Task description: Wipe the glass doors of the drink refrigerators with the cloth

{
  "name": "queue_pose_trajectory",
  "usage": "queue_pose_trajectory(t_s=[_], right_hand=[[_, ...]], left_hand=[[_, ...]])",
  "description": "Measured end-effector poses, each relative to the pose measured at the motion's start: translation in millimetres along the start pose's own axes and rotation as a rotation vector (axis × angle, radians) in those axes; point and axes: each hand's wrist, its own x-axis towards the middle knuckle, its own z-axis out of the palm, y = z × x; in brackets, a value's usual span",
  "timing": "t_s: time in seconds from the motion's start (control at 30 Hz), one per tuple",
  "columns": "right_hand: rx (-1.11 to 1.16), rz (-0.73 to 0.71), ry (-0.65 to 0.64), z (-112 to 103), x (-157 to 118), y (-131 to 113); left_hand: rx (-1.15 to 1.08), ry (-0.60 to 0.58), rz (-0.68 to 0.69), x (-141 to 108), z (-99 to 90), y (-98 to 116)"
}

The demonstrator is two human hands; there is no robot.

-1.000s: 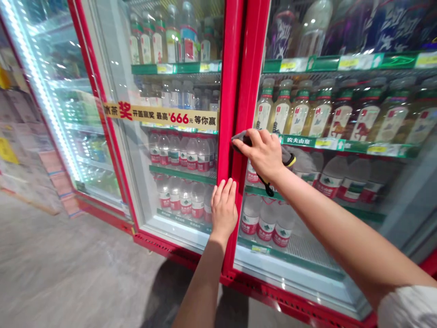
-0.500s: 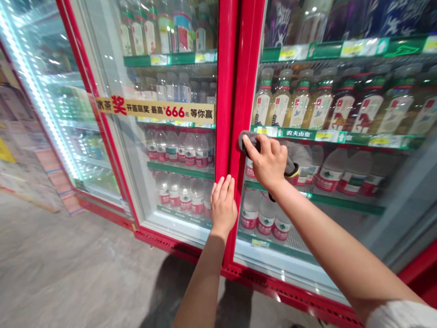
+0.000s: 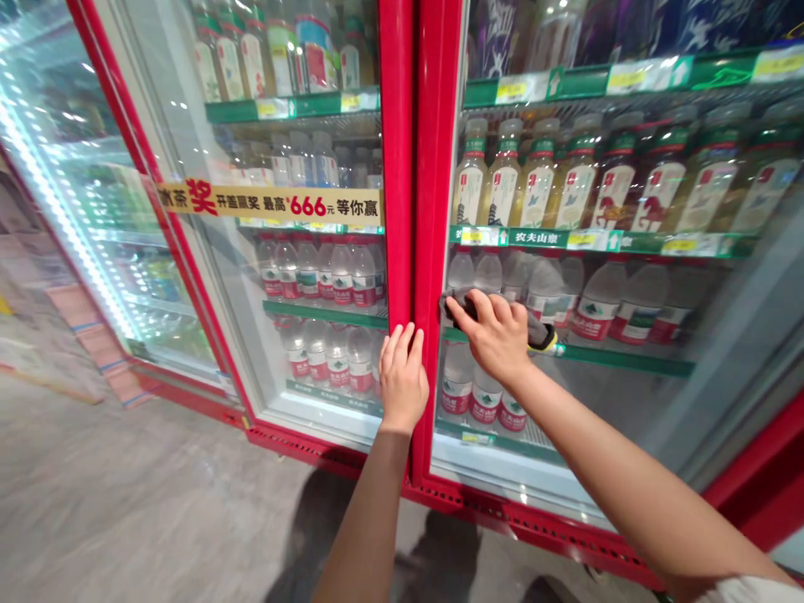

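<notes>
My right hand (image 3: 496,335) presses a dark grey cloth (image 3: 541,335) with a yellow edge against the glass of the right cooler door, beside the door's red frame (image 3: 430,209). The cloth is bunched under my fingers. Lower and to the left, my left hand (image 3: 404,377) rests on the red frame of the left door (image 3: 397,167), fingers stretched out and holding nothing. Behind the glass near my right hand stand water bottles with red and white labels (image 3: 594,310).
A yellow banner (image 3: 270,201) crosses the left door's glass. Tea bottles (image 3: 574,184) line a shelf above my right hand. Another lit cooler (image 3: 157,293) stands at the left, with stacked pink boxes (image 3: 81,322) beside it. Grey floor (image 3: 157,494) shows below.
My right hand has slid down the glass with the cloth, along the red frame. My left hand stays on the left door's frame. The view has shifted slightly.
</notes>
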Motion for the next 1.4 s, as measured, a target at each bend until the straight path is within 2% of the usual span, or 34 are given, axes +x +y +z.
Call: queue_pose_trajectory(t_s=[0.07, 0.13, 0.2, 0.27, 0.33, 0.4, 0.43, 0.53, 0.63, 0.77, 0.83, 0.9, 1.0, 1.1, 1.2, 1.3, 1.4], right_hand=[[0.006, -0.021, -0.043, 3.6, -22.6, -12.4], [0.030, -0.165, -0.108, 10.5, -39.0, -25.5], [0.072, -0.258, -0.127, 17.1, -38.8, -31.2], [0.096, -0.191, -0.094, 19.8, -25.9, -27.1], [0.077, -0.004, -0.042, 18.3, -14.5, -18.2], [0.038, 0.163, 0.008, 15.6, -15.7, -13.1], [0.026, 0.198, 0.019, 14.8, -20.7, -13.6], [0.033, 0.104, -0.023, 16.8, -34.3, -22.7], [0.027, -0.003, -0.017, 20.1, -19.6, -22.2], [-0.026, 0.173, 0.140, 11.8, 4.8, 3.6], [-0.015, 0.265, 0.179, 5.3, -5.2, 12.3], [0.021, 0.258, 0.191, 1.8, -23.9, 12.6], [0.062, 0.083, 0.185, 2.5, -37.3, 8.9], [0.041, -0.025, 0.206, 0.6, -24.9, 18.9], [-0.059, 0.107, 0.256, -7.3, -23.6, 37.7], [-0.135, 0.257, 0.255, -14.0, -52.6, 46.2], [-0.140, 0.209, 0.220, -16.0, -76.4, 47.6]], left_hand=[[0.001, -0.004, 0.015, -0.7, -0.7, -1.5], [0.005, 0.003, 0.030, -1.7, -0.5, -3.0], [0.007, 0.014, 0.033, -2.9, 1.5, -3.1], [0.002, 0.023, 0.030, -4.0, 5.1, -1.1], [-0.007, 0.026, 0.030, -4.5, 9.4, 2.4], [-0.013, 0.028, 0.032, -4.2, 13.0, 6.0], [-0.013, 0.032, 0.030, -3.9, 14.4, 7.5], [-0.012, 0.065, 0.005, -2.5, 17.2, 10.3], [-0.015, 0.106, -0.006, -0.8, 20.3, 13.1], [-0.009, 0.125, 0.045, 2.8, 25.0, 22.3], [-0.006, 0.111, 0.079, 5.5, 25.6, 29.2], [-0.009, 0.079, 0.102, 9.0, 25.1, 36.8], [-0.016, 0.022, 0.118, 16.1, 24.3, 48.4], [-0.008, -0.006, 0.130, 24.1, 26.1, 60.9], [-0.007, -0.041, 0.152, 27.0, 29.5, 74.0], [0.005, -0.119, 0.180, 21.5, 31.7, 85.4], [0.047, -0.190, 0.198, 16.4, 34.1, 94.2]])
